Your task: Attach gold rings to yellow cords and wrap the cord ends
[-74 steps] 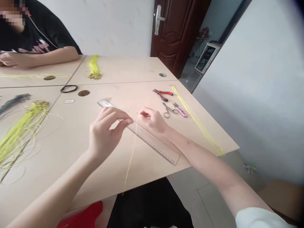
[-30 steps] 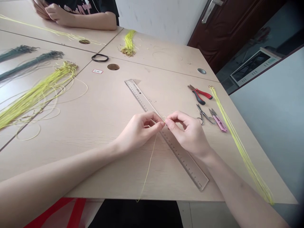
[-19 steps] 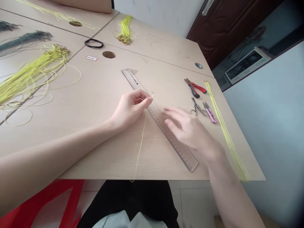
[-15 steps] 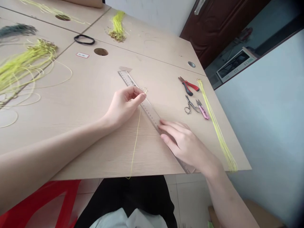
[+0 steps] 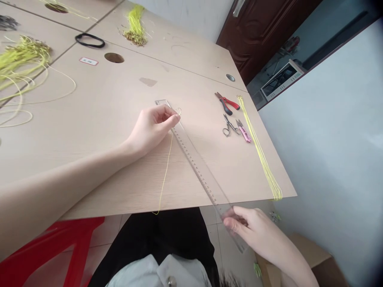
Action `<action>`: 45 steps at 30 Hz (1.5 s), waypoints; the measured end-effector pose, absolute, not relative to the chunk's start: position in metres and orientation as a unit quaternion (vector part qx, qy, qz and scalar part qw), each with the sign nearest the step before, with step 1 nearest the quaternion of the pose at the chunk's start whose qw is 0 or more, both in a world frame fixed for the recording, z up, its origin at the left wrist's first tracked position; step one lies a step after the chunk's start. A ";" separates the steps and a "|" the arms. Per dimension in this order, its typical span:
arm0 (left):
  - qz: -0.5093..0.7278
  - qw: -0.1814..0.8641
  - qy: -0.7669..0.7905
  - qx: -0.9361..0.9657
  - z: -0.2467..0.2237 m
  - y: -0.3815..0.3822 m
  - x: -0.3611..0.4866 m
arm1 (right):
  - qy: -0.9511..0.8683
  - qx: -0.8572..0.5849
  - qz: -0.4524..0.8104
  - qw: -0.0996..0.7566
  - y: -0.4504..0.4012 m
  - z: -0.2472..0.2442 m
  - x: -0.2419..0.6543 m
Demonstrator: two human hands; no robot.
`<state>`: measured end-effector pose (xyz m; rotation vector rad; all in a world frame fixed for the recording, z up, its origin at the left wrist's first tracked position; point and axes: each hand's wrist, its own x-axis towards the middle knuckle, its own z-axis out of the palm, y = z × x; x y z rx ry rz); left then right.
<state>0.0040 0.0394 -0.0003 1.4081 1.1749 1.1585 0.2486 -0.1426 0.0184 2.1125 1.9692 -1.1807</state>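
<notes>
Head view: left hand (image 5: 151,129), fingers pinched closed on a yellow cord (image 5: 167,167) just below its small gold ring (image 5: 178,111), beside a clear plastic ruler (image 5: 194,159) slanting across the wooden table (image 5: 125,99). The ruler's lower end juts past the near edge, held between the curled fingers of the right hand (image 5: 251,225). Toward the right edge: red-handled pliers (image 5: 226,103), scissors (image 5: 229,126), pink thread snips (image 5: 243,131), a yellow cord bundle (image 5: 260,151).

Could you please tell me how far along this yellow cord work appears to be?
Partly done, it seems: a straight bundle of yellow cords lies neatly at the table's right side. In hand, the left hand pinches one cord with a small gold loop, while the right hand holds a clear ruler. Left: a loose, tangled yellow bundle at the far left.
</notes>
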 end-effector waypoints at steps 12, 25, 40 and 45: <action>0.391 0.725 0.330 0.462 -0.004 0.000 0.020 | 0.431 0.436 -0.551 -0.566 -0.139 -0.016 0.207; 0.412 0.724 0.369 0.412 -0.006 0.008 0.003 | 0.528 0.360 -0.478 -0.603 0.011 0.014 0.173; 0.392 0.794 0.325 0.333 -0.003 0.008 0.000 | 0.573 0.324 -0.528 -0.536 -0.004 0.002 0.183; 0.381 0.810 0.316 0.314 -0.003 0.007 -0.001 | 0.603 0.261 -0.538 -0.528 -0.005 -0.004 0.183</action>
